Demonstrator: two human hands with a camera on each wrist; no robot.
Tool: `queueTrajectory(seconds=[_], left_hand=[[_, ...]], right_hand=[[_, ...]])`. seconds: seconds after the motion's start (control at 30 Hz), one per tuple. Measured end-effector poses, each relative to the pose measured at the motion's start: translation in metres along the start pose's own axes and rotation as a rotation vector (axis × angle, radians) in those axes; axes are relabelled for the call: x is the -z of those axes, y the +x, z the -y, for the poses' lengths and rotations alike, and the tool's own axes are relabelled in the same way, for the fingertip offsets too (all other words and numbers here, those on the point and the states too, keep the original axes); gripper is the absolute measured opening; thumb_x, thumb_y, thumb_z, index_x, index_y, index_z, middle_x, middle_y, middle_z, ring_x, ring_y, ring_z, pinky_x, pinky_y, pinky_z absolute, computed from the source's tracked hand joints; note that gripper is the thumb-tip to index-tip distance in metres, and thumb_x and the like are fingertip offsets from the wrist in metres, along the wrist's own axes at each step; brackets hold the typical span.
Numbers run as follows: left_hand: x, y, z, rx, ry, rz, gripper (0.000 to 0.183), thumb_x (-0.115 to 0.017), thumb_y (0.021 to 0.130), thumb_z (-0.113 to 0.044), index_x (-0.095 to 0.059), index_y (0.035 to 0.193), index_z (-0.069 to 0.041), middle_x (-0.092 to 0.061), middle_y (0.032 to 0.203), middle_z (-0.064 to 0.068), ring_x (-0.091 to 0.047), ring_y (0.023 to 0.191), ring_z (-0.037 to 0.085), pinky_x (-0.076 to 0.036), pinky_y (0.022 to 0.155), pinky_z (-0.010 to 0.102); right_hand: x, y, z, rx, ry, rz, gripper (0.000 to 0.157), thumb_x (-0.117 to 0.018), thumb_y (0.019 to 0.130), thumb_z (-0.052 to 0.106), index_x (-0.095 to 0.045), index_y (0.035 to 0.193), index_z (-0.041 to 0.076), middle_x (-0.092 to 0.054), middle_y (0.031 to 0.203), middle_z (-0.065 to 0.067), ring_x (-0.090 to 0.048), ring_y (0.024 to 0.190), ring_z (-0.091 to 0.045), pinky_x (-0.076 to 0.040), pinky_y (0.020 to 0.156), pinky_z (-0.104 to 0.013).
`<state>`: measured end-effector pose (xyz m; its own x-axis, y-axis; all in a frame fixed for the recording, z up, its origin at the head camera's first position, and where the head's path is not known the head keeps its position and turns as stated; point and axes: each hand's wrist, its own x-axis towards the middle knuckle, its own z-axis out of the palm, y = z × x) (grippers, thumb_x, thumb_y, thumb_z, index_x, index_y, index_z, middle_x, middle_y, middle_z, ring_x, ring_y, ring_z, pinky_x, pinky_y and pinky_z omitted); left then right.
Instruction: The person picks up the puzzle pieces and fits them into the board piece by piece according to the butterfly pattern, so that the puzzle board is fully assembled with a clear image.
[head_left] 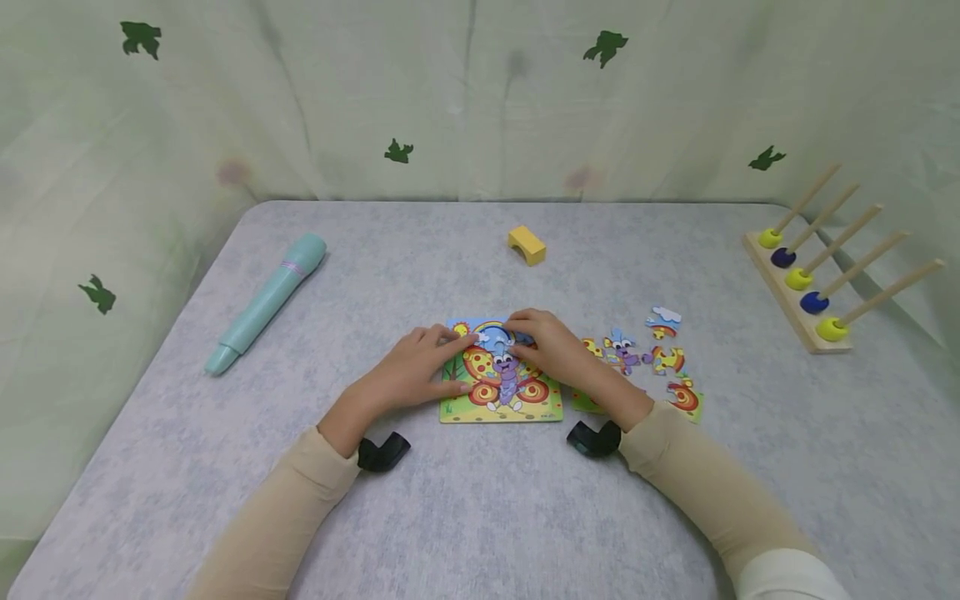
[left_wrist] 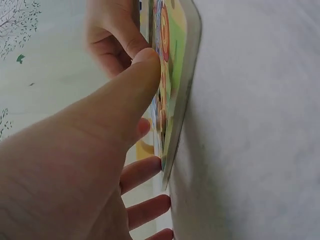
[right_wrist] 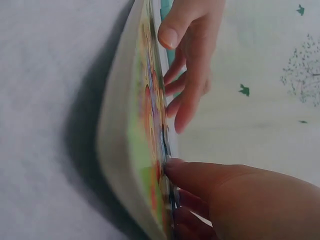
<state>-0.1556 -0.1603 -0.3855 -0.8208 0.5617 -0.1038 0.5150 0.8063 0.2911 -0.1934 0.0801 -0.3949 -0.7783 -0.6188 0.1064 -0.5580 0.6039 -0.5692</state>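
Note:
A butterfly jigsaw puzzle board (head_left: 457,412) lies flat on the table in front of me. My left hand (head_left: 405,371) rests at its left side, thumb and fingers extended over the edge and the printed surface. At the upper right of the board, my right hand (head_left: 555,346) pinches a small blue puzzle piece (head_left: 524,340) between thumb and fingers, close on the board; most of it is hidden. In the left wrist view, the left thumb (left_wrist: 145,62) lies over the board's face. The right thumb (right_wrist: 192,175) touches the picture in the right wrist view.
Several loose puzzle pieces (head_left: 667,360) lie right of the board, some partly hidden by the right forearm. A yellow arch block (head_left: 527,245) sits behind it. At the far left is a teal microphone-shaped thing (head_left: 270,300); a wooden peg stand (head_left: 798,296) with beads stands right.

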Motion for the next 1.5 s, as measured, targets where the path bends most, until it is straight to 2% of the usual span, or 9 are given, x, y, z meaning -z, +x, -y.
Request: queueTrajectory(seconds=[0.17,0.37,0.57,0.67,0.83,1.0,1.13,1.27,1.5], left_hand=[[-0.001,0.005,0.000,-0.009,0.047,-0.012,0.065,-0.050,0.083,-0.058,-0.034,0.139,-0.029,-0.038,0.126,0.010,-0.038,0.105,0.027,-0.033,0.088,0.043],[0.000,0.007,0.001,-0.012,0.037,-0.015,0.065,-0.054,0.082,-0.055,-0.037,0.138,-0.028,-0.036,0.127,0.011,-0.037,0.108,0.029,-0.030,0.092,0.045],[0.000,0.007,0.000,-0.009,0.016,-0.008,0.066,-0.057,0.081,-0.054,-0.036,0.139,-0.027,-0.035,0.128,0.011,-0.035,0.112,0.030,-0.026,0.095,0.047],[0.000,0.007,0.000,-0.005,0.012,-0.014,0.066,-0.058,0.081,-0.053,-0.037,0.138,-0.028,-0.035,0.128,0.010,-0.035,0.113,0.030,-0.027,0.096,0.046],[-0.001,0.007,0.001,-0.002,0.008,-0.021,0.066,-0.058,0.080,-0.053,-0.038,0.138,-0.028,-0.035,0.128,0.009,-0.034,0.114,0.030,-0.026,0.096,0.045],[-0.002,0.007,0.001,-0.004,0.005,-0.024,0.067,-0.059,0.080,-0.053,-0.038,0.138,-0.028,-0.036,0.128,0.009,-0.034,0.115,0.030,-0.026,0.097,0.045],[-0.003,0.006,0.002,-0.005,0.002,-0.027,0.067,-0.059,0.080,-0.053,-0.038,0.138,-0.028,-0.036,0.128,0.009,-0.034,0.115,0.031,-0.026,0.097,0.046],[-0.003,0.006,0.002,-0.005,0.000,-0.027,0.067,-0.058,0.080,-0.053,-0.038,0.138,-0.028,-0.035,0.128,0.009,-0.033,0.115,0.031,-0.025,0.097,0.046],[-0.003,0.006,0.002,0.003,-0.013,-0.020,0.067,-0.057,0.080,-0.054,-0.036,0.139,-0.029,-0.034,0.129,0.008,-0.032,0.115,0.030,-0.024,0.097,0.045]], right_hand=[[0.001,0.002,0.003,-0.024,-0.009,0.009,0.036,-0.061,0.087,0.016,-0.057,0.121,0.003,-0.049,0.122,-0.013,-0.043,0.114,-0.027,-0.038,0.092,-0.039],[0.003,0.003,0.003,-0.049,0.000,0.048,0.036,-0.060,0.087,0.018,-0.057,0.120,0.004,-0.048,0.123,-0.011,-0.043,0.113,-0.026,-0.037,0.092,-0.040],[0.011,-0.001,0.002,-0.087,0.063,0.138,0.049,-0.060,0.087,0.027,-0.048,0.131,0.007,-0.038,0.133,-0.012,-0.034,0.122,-0.028,-0.032,0.096,-0.044],[0.020,-0.006,0.002,-0.109,0.113,0.133,0.054,-0.060,0.087,0.030,-0.043,0.134,0.010,-0.033,0.137,-0.012,-0.030,0.125,-0.027,-0.030,0.097,-0.045],[0.047,-0.022,0.002,-0.096,0.152,-0.005,0.056,-0.061,0.086,0.030,-0.041,0.135,0.011,-0.034,0.138,-0.008,-0.031,0.125,-0.026,-0.030,0.097,-0.047],[0.079,-0.049,-0.008,-0.066,0.103,-0.214,0.058,-0.066,0.082,0.027,-0.043,0.133,0.012,-0.041,0.133,-0.006,-0.039,0.118,-0.027,-0.035,0.092,-0.047],[0.097,-0.070,-0.025,-0.093,0.057,-0.340,0.059,-0.069,0.080,0.021,-0.044,0.132,0.009,-0.044,0.130,-0.010,-0.040,0.115,-0.029,-0.033,0.092,-0.049],[0.107,-0.088,-0.051,-0.168,0.073,-0.410,0.060,-0.069,0.080,0.019,-0.043,0.132,0.008,-0.045,0.129,-0.013,-0.039,0.116,-0.031,-0.030,0.094,-0.050],[0.094,-0.109,-0.130,-0.263,0.081,-0.427,0.060,-0.065,0.083,0.031,-0.040,0.136,0.019,-0.042,0.134,-0.007,-0.036,0.121,-0.025,-0.026,0.100,-0.042]])
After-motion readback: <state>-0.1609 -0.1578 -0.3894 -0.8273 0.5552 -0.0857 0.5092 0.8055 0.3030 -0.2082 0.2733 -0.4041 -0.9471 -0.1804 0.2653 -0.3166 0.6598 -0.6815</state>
